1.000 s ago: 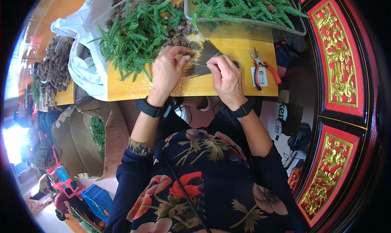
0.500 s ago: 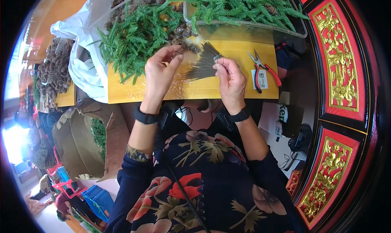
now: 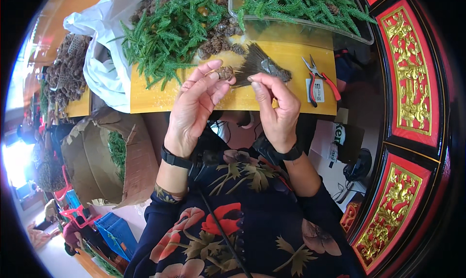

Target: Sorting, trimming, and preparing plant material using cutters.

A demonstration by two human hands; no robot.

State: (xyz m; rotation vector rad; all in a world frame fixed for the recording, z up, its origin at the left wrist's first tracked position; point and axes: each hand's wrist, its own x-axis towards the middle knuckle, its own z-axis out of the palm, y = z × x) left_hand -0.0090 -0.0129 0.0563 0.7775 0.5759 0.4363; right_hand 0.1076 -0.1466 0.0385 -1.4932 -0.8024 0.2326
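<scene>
My left hand (image 3: 191, 103) is closed on a small brown pine cone (image 3: 224, 73), held between thumb and fingers above the table's near edge. Just right of it, my right hand (image 3: 280, 108) pinches thumb and forefinger together on what looks like a thin wire, its tip close to the cone. Behind my right fingers lies a fanned bundle of thin dark wires (image 3: 256, 59), bound near its right end. More pine cones (image 3: 213, 46) lie beyond my left hand, beside a pile of green artificial pine sprigs (image 3: 167, 40).
Red-handled pliers (image 3: 320, 79) lie on a white label card (image 3: 315, 91) at the right of the yellow table (image 3: 153, 102). A clear plastic bin (image 3: 310, 28) of sprigs stands at the back. A white bag (image 3: 104, 54) and a cardboard box (image 3: 102, 156) are on the left.
My left hand has lifted a pine cone from near the pile and turned it palm-up toward me. My right hand has left the wire bundle and come in beside the cone.
</scene>
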